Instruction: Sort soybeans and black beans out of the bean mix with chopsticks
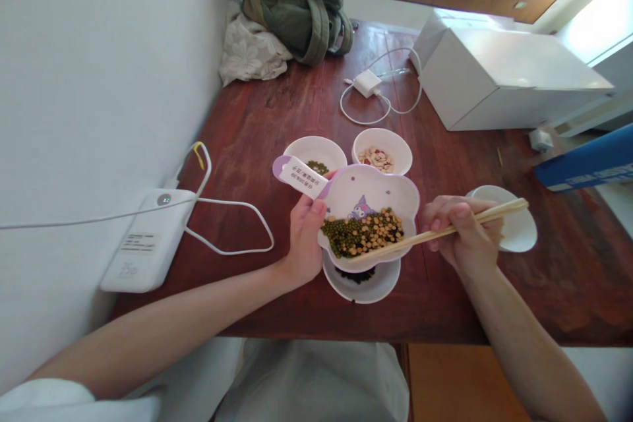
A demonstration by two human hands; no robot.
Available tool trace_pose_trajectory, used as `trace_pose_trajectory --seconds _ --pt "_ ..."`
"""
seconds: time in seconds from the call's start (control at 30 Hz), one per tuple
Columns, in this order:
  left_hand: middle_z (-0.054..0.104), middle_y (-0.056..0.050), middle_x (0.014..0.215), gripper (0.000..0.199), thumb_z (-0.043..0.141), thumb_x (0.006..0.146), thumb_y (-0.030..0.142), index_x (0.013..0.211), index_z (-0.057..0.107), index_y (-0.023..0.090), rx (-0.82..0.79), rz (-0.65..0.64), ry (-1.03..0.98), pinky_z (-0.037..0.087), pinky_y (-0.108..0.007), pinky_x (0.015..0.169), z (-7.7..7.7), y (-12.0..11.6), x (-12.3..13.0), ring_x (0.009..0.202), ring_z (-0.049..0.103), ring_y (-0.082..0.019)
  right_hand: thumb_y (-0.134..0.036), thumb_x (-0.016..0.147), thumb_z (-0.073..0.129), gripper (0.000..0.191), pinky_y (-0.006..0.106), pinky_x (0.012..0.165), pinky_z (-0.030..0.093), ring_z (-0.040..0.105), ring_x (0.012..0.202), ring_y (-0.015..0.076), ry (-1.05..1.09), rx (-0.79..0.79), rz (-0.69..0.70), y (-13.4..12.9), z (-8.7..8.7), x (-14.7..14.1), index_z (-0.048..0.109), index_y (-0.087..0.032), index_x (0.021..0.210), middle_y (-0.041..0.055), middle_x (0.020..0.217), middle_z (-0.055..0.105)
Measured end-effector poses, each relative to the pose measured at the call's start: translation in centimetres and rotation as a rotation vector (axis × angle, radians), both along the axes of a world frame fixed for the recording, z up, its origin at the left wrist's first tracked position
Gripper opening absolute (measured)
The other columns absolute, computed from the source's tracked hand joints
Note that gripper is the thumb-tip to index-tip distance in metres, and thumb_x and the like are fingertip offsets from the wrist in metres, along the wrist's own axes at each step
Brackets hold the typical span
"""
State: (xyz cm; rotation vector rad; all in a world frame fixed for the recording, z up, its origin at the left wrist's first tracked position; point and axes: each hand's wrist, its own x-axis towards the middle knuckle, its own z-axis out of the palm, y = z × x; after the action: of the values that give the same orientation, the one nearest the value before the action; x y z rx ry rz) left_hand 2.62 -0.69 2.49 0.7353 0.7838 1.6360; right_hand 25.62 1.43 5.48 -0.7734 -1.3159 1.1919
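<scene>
My left hand point(307, 231) grips a purple-rimmed cartoon bowl point(380, 186) by its left side, near a handle bearing a paper label point(301, 176). Green beans point(341, 235), yellow soybeans point(383, 227) and some dark beans lie mixed along its near side. Closed around wooden chopsticks point(435, 232), my right hand point(462, 227) has their tips among the beans. Under the held bowl, a white bowl point(363, 290) with dark beans is partly hidden. Behind stand a white bowl with green beans point(316, 145) and another with pale and reddish pieces point(382, 145).
Beyond my right hand is a white bowl point(519, 227), partly covered by it. A power bank point(148, 244) with a looping white cable lies at left. Farther back are a charger point(367, 83), a white box point(519, 66), a green bag point(297, 0) and a blue object point(588, 158).
</scene>
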Motion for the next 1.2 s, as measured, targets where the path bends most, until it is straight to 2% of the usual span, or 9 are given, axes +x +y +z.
trace_pose_trajectory --seconds 0.2,0.5,0.97,1.2 --pt "0.086 -0.012 0.116 0.048 0.075 0.097 0.062 0.115 0.084 0.019 0.006 -0.012 0.017 0.059 -0.044 0.116 -0.21 -0.09 -0.04 0.128 0.077 -0.034 -0.041 0.1 0.078 0.038 0.021 0.029 0.039 0.058 0.041 0.0123 -0.075 -0.037 -0.007 -0.28 -0.38 0.35 0.081 -0.018 0.07 0.0054 0.061 0.069" --pt "0.087 -0.01 0.116 0.048 0.077 0.095 0.064 0.11 0.086 0.019 0.003 0.036 0.068 0.054 -0.043 0.122 0.23 -0.1 -0.1 0.134 0.074 -0.034 -0.038 0.102 0.076 0.035 0.023 0.034 0.044 0.059 0.045 0.0123 -0.109 -0.023 -0.031 -0.62 -0.85 0.89 0.082 -0.018 0.073 0.0052 0.067 0.07" --pt "0.085 -0.011 0.125 0.048 0.073 0.099 0.062 0.12 0.084 0.02 0.015 -0.003 0.022 0.058 -0.045 0.118 -0.35 -0.14 0.0 0.133 0.075 -0.034 -0.04 0.1 0.078 0.033 0.025 0.035 0.043 0.06 0.045 0.0136 -0.126 0.015 -0.037 -0.69 -0.66 0.8 0.083 -0.02 0.074 0.0056 0.067 0.072" --pt "0.086 -0.01 0.119 0.05 0.078 0.093 0.066 0.114 0.085 0.021 -0.006 0.028 0.034 0.056 -0.044 0.121 -0.06 -0.09 -0.04 0.136 0.073 -0.034 -0.038 0.102 0.076 0.036 0.025 0.035 0.042 0.059 0.044 0.013 -0.108 0.019 -0.026 -0.49 -0.51 0.62 0.082 -0.018 0.073 0.0054 0.065 0.07"
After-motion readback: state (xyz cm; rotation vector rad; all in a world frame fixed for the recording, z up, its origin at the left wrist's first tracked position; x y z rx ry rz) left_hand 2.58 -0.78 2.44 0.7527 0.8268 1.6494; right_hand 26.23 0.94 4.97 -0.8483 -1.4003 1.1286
